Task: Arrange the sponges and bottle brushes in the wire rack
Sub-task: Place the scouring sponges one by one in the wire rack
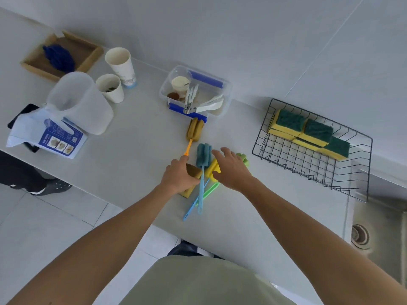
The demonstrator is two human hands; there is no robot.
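The black wire rack (308, 166) sits at the right with several green-and-yellow sponges (317, 130) lined along its far side. Mid-counter lies a heap of bottle brushes: a blue-headed brush (203, 156) on top, a yellow-headed brush (213, 170) and a green-headed brush (244, 159) partly under my right hand. A brown-headed brush with an orange handle (194, 128) lies just beyond. My left hand (178, 177) is curled over a yellow sponge with a brown top (186, 193). My right hand (231, 169) hovers over the heap, fingers spread, holding nothing.
A clear plastic tub (224, 100) with a cup and utensils stands behind the brushes. Two paper cups (120, 64), a plastic jug (79, 100), a blue-printed packet (59, 139) and a wooden tray (88, 60) are at the left. A sink with its drain (360, 236) lies at the right, below the rack.
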